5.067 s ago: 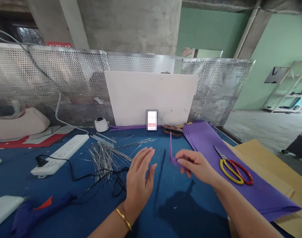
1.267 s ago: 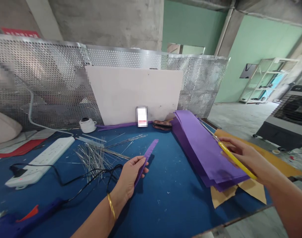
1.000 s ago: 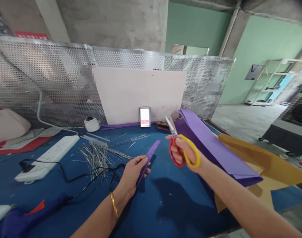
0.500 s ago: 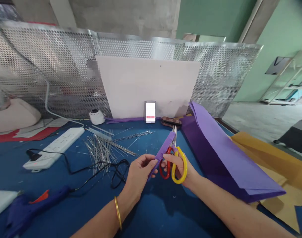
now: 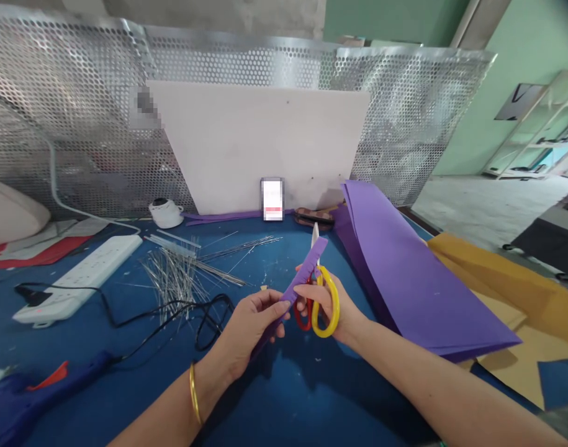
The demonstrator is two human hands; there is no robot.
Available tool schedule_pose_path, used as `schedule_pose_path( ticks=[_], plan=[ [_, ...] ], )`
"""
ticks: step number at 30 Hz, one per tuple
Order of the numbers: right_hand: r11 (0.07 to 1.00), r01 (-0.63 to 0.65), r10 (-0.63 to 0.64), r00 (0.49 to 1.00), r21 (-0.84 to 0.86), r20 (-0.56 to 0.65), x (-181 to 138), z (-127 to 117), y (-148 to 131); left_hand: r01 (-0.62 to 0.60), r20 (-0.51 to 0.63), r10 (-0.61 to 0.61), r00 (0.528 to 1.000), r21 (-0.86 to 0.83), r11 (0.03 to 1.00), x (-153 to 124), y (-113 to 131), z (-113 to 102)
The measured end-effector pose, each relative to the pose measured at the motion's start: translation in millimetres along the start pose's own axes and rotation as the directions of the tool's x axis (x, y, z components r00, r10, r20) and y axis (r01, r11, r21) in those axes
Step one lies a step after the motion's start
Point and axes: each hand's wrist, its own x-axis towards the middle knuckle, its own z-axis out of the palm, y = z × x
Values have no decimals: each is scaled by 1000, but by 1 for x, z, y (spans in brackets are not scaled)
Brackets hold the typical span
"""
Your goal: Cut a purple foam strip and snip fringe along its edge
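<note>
My left hand pinches a narrow purple strip between thumb and fingers. The strip slants up to the right, with small cuts or creases along it. In my right hand are scissors with one yellow and one red handle loop, blades pointing up. The right thumb lies against the strip's edge. Part of the blades is hidden behind the strip, so I cannot tell how far apart they are.
Large folded purple sheets and brown paper lie at right. Thin wires, a power strip, a black cable and a blue glue gun are at left. A phone stands against a white board.
The view has shifted, moving the scene left and up. The strip now overlaps the scissor blades more, and my right thumb has come onto the strip's edge.
</note>
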Motion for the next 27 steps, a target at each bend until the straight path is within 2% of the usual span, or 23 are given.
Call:
schedule_pose_path(
  ticks=[6,16,19,23,27],
  plan=[
    [999,-12,16,996,-41,83,-3,3,-1,-37,-69,37,997,7,999,3,1,-2],
    [996,11,-1,995,-94,104,-5,3,1,-13,13,13,1000,14,1000,-1,3,-1],
    [991,10,2,996,-130,90,-5,3,2,-8,7,9,1000,-2,1000,0,3,-2],
    [979,14,-2,998,-202,61,-4,4,1,-67,-99,63,993,-36,997,4,5,-8],
    [939,16,12,997,-344,81,-3,0,-4,-169,-234,149,961,-69,983,9,9,-18]
  ],
)
